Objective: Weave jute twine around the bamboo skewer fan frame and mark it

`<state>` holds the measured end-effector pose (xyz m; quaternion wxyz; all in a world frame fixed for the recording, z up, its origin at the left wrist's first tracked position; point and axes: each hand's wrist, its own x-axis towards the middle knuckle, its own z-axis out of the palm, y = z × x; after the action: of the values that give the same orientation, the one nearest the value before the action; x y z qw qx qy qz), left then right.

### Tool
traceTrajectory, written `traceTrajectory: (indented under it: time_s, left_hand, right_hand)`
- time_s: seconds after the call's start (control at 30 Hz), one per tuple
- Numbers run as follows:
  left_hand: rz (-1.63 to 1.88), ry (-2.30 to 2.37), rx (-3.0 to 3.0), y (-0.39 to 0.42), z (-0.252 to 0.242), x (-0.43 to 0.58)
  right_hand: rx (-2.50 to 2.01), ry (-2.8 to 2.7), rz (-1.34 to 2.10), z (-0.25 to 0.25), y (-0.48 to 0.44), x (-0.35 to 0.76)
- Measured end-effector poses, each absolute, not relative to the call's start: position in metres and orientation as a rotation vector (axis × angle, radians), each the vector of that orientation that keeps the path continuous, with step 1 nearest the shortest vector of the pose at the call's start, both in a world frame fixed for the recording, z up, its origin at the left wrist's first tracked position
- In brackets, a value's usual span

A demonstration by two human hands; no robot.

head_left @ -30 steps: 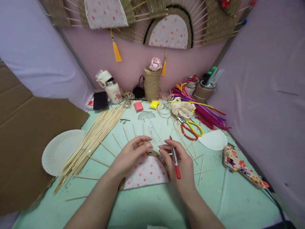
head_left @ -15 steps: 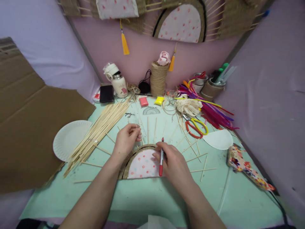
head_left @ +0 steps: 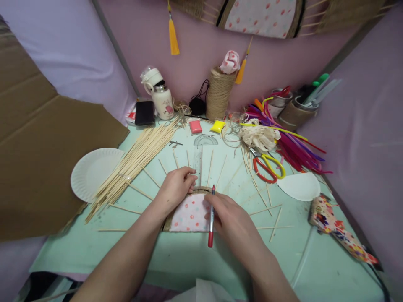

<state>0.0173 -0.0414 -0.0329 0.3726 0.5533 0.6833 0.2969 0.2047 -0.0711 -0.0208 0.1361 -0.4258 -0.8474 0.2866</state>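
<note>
A half-round piece [head_left: 189,214] with a spotted fabric face and a twine-wrapped rim lies flat before me, thin sticks fanning out around its arch. My left hand [head_left: 176,186] is closed at the top of the arch, fingers pinched on the lower end of a clear ruler [head_left: 197,161] that points away from me. Between the fingers of my right hand [head_left: 231,214] is a red pen [head_left: 211,222], its red tip pointing away from me. That hand rests over the right side of the half-round piece and hides part of it.
A bundle of sticks [head_left: 138,159] overlaps a paper plate [head_left: 90,176] on the left, beside large cardboard [head_left: 56,167]. To the right lie scissors [head_left: 266,167], a cut plate piece [head_left: 300,186] and a floral glue gun [head_left: 340,235]. A twine spool [head_left: 218,94] stands behind.
My left hand has moved right along the arch with the ruler, which now stands straighter over the top. The right hand keeps the pen, now turned more upright. The head view has shifted.
</note>
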Motion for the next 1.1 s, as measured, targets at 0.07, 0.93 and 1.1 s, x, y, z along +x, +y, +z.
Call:
traceTrajectory:
  time_s: [0.07,0.93,1.1]
  left_hand:
    - [0.751,1.750,1.439,-0.0417,-0.0335,0.0175]
    - [0.711,1.760,1.530,-0.0435,-0.0304,0.0208]
    - [0.719,1.761,1.523,-0.0424,-0.0318,0.0219]
  right_hand:
    - [-1.224,-2.445,0.831,-0.0200,-0.0714,0.2048]
    - [-1.183,-2.421,0.858,-0.0231,-0.0724,0.2064]
    - [-1.190,-2.408,0.854,-0.0239,-0.0727,0.2067]
